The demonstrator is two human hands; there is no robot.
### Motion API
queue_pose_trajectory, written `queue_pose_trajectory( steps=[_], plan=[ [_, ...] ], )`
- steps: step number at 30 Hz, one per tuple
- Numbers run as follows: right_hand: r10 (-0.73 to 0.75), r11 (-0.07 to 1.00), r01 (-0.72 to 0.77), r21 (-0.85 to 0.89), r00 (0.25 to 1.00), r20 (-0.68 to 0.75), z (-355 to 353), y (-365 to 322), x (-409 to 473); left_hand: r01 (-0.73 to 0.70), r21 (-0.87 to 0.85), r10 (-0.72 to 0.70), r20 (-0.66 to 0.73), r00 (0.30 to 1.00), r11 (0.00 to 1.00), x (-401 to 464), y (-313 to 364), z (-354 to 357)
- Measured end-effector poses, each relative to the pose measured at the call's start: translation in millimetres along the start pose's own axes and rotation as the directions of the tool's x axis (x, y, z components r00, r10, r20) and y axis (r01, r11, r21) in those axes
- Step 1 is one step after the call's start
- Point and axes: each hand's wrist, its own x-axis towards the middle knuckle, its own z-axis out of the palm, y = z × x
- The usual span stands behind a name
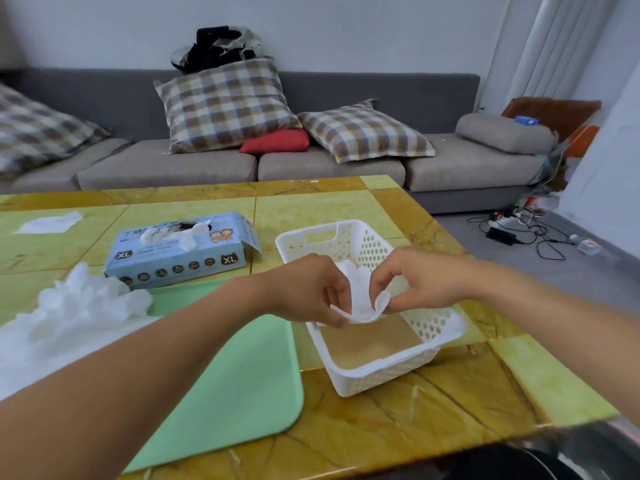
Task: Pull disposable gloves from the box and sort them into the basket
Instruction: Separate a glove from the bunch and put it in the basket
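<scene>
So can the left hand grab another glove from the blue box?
Probably not yet: the left hand pinches a white glove with the right hand. The glove box lies unblocked.

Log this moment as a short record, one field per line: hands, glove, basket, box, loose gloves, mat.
left hand: left hand pinches one edge of the white glove
right hand: right hand pinches the other edge of it
glove: held over the basket, between both hands
basket: white perforated basket on the table, its near floor bare
box: blue glove box lying flat, a glove poking from its top opening
loose gloves: heap of white gloves left of the box
mat: green mat under the left forearm
</scene>
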Motion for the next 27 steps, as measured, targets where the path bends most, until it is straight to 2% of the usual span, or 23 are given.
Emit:
queue_pose_trajectory(
  steps=[4,8,11,14,15,16,18,20,23,27],
  plan=[
    [0.018,0.994,0.002,-0.105,0.983,0.184,11.0,-11.9,-0.8,0.000,0.125,-0.025,0.197,0.980,0.992,2.2,15.0,5.5],
    [0.148,0.973,-0.063,-0.224,0.909,0.389,12.0,-16.8,3.4,0.012,0.104,-0.046,0.325,0.945,0.995,4.6,28.2,8.9],
    [0.280,0.937,-0.124,-0.326,0.823,0.494,13.8,-23.9,8.1,0.079,0.126,-0.112,0.278,0.954,0.989,5.3,28.3,4.9],
    [0.371,0.922,-0.224,-0.315,0.742,0.558,2.4,-31.8,11.9,0.129,0.296,-0.191,0.193,0.962,0.946,5.7,20.7,5.3],
    [0.370,0.927,-0.261,-0.270,0.760,0.535,-4.6,-32.8,13.8,0.145,0.345,-0.215,0.176,0.961,0.927,6.4,19.0,7.0],
    [0.354,0.934,-0.281,-0.221,0.812,0.464,-10.4,-31.3,18.8,0.162,0.376,-0.237,0.162,0.958,0.912,7.1,17.8,8.9],
    [0.306,0.945,-0.267,-0.188,0.926,0.221,-13.1,-23.9,34.8,0.189,0.417,-0.274,0.154,0.949,0.889,9.4,18.0,10.6],
    [0.325,0.923,-0.305,-0.235,0.944,0.053,-0.8,-12.7,53.6,0.208,0.457,-0.310,0.160,0.937,0.865,13.5,20.4,10.7],
    [0.372,0.897,-0.342,-0.280,0.926,0.062,24.8,2.5,75.8,0.223,0.517,-0.363,0.186,0.913,0.827,19.5,23.0,12.5],
    [0.352,0.917,-0.342,-0.204,0.936,0.017,33.2,15.8,83.5,0.247,0.602,-0.460,0.229,0.858,0.760,21.5,24.0,17.7]
  ],
)
